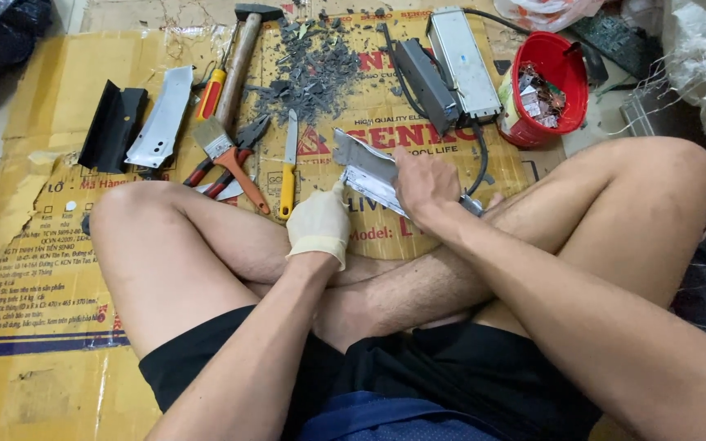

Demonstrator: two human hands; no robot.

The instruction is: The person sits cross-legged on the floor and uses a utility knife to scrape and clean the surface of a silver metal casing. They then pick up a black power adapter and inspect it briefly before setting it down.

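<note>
We steady the metal casing (367, 173) — gloved left hand (319, 222) gripping its edge, bare right hand (423, 184) clamped on top; prying it apart calls for the knife (288, 166).

Gloved left hand (319, 222) and bare right hand (423, 184) gripping grey metal casing (368, 173), cardboard sheet (42, 269) beneath

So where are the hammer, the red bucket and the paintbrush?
hammer (243, 61): head view, on the wooden handle.
red bucket (569, 102): head view, on the right inner wall.
paintbrush (221, 147): head view, on the metal band below the bristles.
</note>
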